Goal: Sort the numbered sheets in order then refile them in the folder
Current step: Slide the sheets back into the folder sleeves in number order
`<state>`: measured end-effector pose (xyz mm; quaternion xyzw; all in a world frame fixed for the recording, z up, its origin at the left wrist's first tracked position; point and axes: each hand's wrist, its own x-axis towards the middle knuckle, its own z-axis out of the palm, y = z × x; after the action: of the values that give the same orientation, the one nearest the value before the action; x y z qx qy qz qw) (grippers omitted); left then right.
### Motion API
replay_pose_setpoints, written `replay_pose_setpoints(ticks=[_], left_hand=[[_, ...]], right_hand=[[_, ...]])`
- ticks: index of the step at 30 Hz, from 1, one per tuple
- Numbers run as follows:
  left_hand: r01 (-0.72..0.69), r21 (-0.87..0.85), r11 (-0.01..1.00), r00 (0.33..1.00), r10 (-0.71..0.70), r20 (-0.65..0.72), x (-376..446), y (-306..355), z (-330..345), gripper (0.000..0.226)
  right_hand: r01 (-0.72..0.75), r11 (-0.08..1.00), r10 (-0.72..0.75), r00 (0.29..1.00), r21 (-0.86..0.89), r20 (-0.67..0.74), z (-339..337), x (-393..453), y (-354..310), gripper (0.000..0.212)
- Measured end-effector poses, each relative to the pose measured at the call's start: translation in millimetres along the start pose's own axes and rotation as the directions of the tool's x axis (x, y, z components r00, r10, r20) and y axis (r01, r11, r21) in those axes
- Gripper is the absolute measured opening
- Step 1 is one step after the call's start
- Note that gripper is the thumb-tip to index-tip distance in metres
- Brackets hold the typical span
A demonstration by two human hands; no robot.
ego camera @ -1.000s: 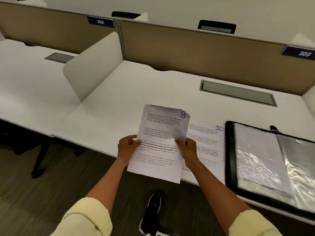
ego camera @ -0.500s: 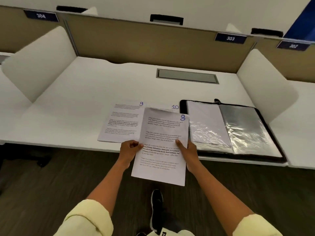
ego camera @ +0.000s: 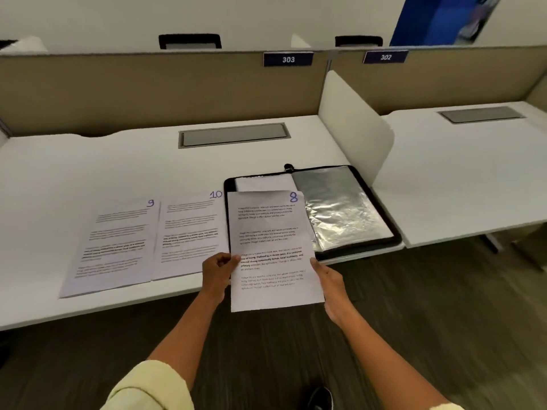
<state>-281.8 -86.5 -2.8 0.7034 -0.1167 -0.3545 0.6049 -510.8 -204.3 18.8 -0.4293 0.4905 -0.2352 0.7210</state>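
Both hands, left hand (ego camera: pixel 218 269) and right hand (ego camera: pixel 328 281), pinch sheet 8 (ego camera: pixel 270 250) by its sides, its top seemingly over the open folder (ego camera: pixel 355 208) just right.

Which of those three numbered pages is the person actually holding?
The sheet marked 8: the left hand and right hand pinch its side edges. Sheet 9 and sheet 10 lie flat on the desk, untouched.

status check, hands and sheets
Left hand and right hand both hold white sheet 8. Sheets 9 and 10 flat on desk. Nothing blocking.
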Motion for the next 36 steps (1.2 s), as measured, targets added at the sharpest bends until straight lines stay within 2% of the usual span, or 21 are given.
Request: replay_pose_setpoints(ticks=[5,7,9,11,15,19,24,27,29,31,33,36], left_hand=[[0.056,-0.106,0.993,0.998,-0.059,-0.025,8,-2,91,0.017],[0.081,-0.147,0.986,0.996,-0.086,-0.027,10,-5,127,0.018],[0.104,-0.204,0.973,0.993,-0.113,-0.036,7,-5,161,0.016],[0.119,-0.238,0.964,0.990,-0.134,-0.047,4,-4,188,0.013],[0.133,-0.258,0.957,0.990,-0.139,-0.005,-3,-2,233,0.014],[0.145,-0.235,0.961,0.989,-0.132,0.074,-2,1,254,0.020],[0.101,-0.128,0.987,0.964,-0.066,0.256,7,12,262,0.019],[0.060,0.011,0.998,0.961,-0.060,0.271,19,15,265,0.019],[-0.083,0.225,0.971,0.967,0.024,0.255,33,13,266,0.019],[-0.314,0.464,0.828,0.929,0.169,0.328,44,13,268,0.021],[-0.446,0.560,0.698,0.876,0.212,0.434,51,15,273,0.022],[-0.594,0.592,0.544,0.782,0.218,0.584,59,12,281,0.025]], right_hand=[[0.003,0.984,0.011,0.997,0.175,-0.077,-68,14,-33,0.038],[-0.004,0.943,0.042,0.993,0.332,-0.107,-91,22,-44,0.037],[0.000,0.885,0.056,0.993,0.465,-0.107,-109,30,-51,0.045],[0.009,0.845,0.046,0.995,0.534,-0.089,-122,36,-55,0.050],[0.023,0.851,0.039,0.994,0.525,-0.106,-143,46,-58,0.039],[0.028,0.901,0.049,0.985,0.432,-0.166,-156,58,-52,0.049],[0.070,0.912,0.036,0.968,0.404,-0.249,-166,63,-48,0.051],[0.099,0.905,0.041,0.947,0.414,-0.317,-175,61,-47,0.049],[0.119,0.901,0.050,0.927,0.417,-0.371,-180,58,-48,0.042],[0.142,0.895,0.048,0.911,0.422,-0.409,-185,56,-49,0.038],[0.167,0.892,0.040,0.897,0.421,-0.440,-190,52,-46,0.037],[0.178,0.893,0.052,0.872,0.414,-0.486,-196,43,-40,0.038]])
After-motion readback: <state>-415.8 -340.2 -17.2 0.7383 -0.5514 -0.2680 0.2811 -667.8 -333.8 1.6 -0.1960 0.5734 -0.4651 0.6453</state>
